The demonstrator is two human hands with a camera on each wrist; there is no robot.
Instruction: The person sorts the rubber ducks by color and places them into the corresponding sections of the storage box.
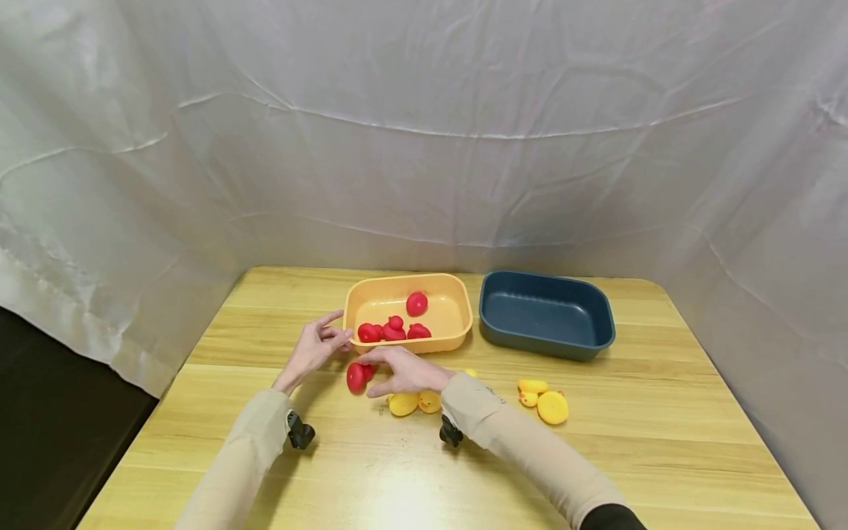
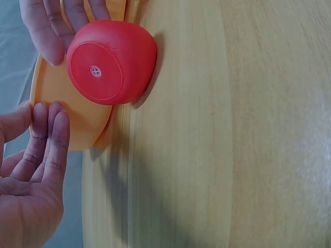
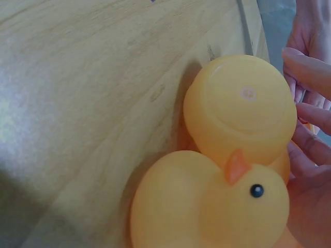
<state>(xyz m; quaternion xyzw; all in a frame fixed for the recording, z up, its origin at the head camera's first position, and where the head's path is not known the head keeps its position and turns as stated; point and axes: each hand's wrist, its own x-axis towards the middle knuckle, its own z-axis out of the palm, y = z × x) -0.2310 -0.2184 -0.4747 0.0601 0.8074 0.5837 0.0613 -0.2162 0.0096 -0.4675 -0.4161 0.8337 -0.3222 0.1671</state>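
Observation:
My left hand (image 1: 316, 349) is at the left end of the orange bin (image 1: 457, 342), its fairly straight fingers touching the bin's corner. Several red rubber ducks (image 1: 417, 303) lie inside that bin. In front of it, a red rubber duck (image 1: 356, 377) lies tipped on the table, its round base (image 2: 95, 71) facing the left wrist camera. My right hand (image 1: 405, 370) reaches over from the right, thumb and fingers spread apart close by this duck. Under my right wrist are yellow rubber ducks (image 1: 403, 404), seen large in the right wrist view, one duck (image 3: 176, 201) showing its beak.
A dark blue bin (image 1: 546, 309) with nothing in it stands right of the orange one. More yellow ducks (image 1: 553, 407) sit in front of it on the wooden table (image 1: 629, 456). A pale grey curtain (image 1: 464, 147) closes off the back and sides.

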